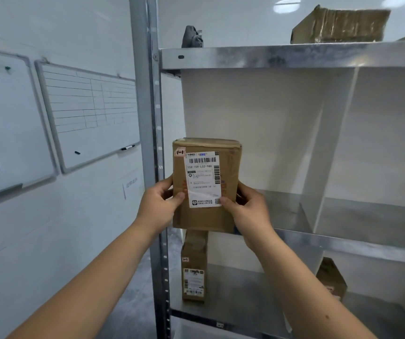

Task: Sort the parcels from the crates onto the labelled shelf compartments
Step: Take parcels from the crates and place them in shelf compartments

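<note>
Straight ahead in the head view, both hands hold 1 brown parcel (206, 184) upright in front of the left compartment of the middle shelf (343, 243). The left hand (158, 206) grips its left edge, thumb pressed on the front beside the white label (202, 178) and fingers curled behind. The right hand (250, 211) grips the right edge, thumb on the label's lower corner and fingers wrapped round the side. The label shows barcodes and "159-159-L02-160", with a small "1-1" tag at the parcel's top left corner. Whether the parcel's base touches the shelf cannot be told. A white divider (328, 148) bounds the compartment on the right. Below, a second parcel (194, 265) stands upright at the left and a third parcel (332, 280) sits past the divider. A worn box (340, 25) lies on the top level. Left of the post (145, 94), a ruled whiteboard (89, 113) hangs on the wall with a marker (127, 147) on its ledge
</note>
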Action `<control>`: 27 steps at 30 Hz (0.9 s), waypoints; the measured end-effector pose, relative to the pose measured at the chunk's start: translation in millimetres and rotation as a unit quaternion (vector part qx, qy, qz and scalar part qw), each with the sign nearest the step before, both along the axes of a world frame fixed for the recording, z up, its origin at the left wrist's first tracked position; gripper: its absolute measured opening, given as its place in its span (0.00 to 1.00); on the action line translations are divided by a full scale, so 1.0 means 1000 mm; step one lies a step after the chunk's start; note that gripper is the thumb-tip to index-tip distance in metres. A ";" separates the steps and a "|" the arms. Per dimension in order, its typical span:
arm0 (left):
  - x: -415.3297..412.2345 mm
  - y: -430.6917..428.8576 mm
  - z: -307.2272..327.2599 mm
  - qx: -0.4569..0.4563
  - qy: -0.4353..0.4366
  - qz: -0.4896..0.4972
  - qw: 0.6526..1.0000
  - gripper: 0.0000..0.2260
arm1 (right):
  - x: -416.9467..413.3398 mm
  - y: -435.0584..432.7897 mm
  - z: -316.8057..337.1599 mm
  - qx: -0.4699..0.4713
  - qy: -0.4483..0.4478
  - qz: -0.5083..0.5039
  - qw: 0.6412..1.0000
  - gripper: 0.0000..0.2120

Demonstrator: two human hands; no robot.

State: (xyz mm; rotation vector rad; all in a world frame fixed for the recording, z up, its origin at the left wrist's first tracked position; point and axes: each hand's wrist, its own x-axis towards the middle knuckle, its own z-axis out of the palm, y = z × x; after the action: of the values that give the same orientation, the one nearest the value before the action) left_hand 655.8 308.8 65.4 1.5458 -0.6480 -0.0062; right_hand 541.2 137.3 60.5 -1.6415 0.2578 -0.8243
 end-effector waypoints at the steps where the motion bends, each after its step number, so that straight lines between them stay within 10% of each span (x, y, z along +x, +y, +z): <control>1: 0.004 -0.003 -0.002 0.002 0.001 0.006 1.000 0.17 | 0.005 -0.001 -0.003 -0.004 0.001 -0.003 1.000 0.19; 27: 0.042 -0.086 -0.012 -0.002 0.039 0.186 0.982 0.16 | 0.084 -0.028 -0.022 -0.119 0.007 -0.067 0.991 0.20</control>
State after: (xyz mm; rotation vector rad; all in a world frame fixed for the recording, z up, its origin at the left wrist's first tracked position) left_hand 697.7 222.3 53.4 1.6346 -0.2887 0.2150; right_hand 624.8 108.9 38.7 -1.8682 0.2923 -0.9750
